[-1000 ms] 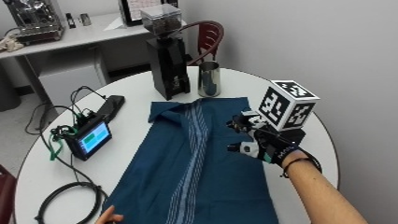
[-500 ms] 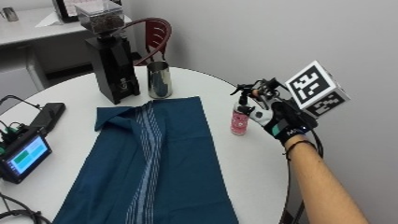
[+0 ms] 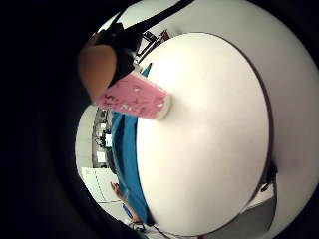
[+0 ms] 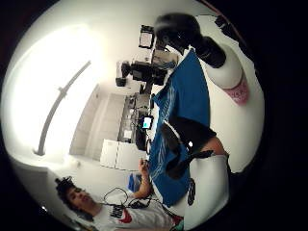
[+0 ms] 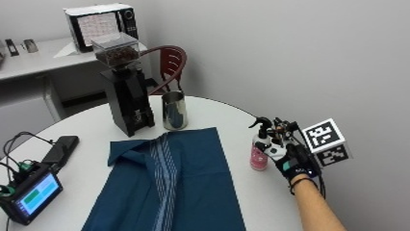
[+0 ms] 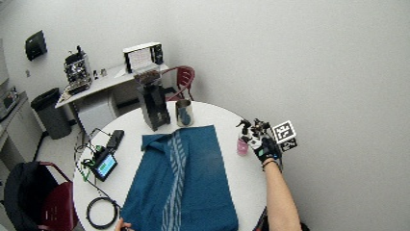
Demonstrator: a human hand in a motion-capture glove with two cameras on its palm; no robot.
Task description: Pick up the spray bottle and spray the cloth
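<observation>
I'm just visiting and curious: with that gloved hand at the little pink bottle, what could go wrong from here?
1. The bottle stands near the table's edge; a clumsy grab by the hand could tip it or knock it off.
2. Its nozzle seems to point toward the cloth, but the grinder and steel cup stand just beyond, so stray mist might wet them.
3. The screen beside the cloth could catch spray too.

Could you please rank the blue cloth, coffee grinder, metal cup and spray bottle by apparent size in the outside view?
1. blue cloth, by far the largest.
2. coffee grinder.
3. and 4. metal cup and spray bottle: these look similar, so I won't rank them.
</observation>
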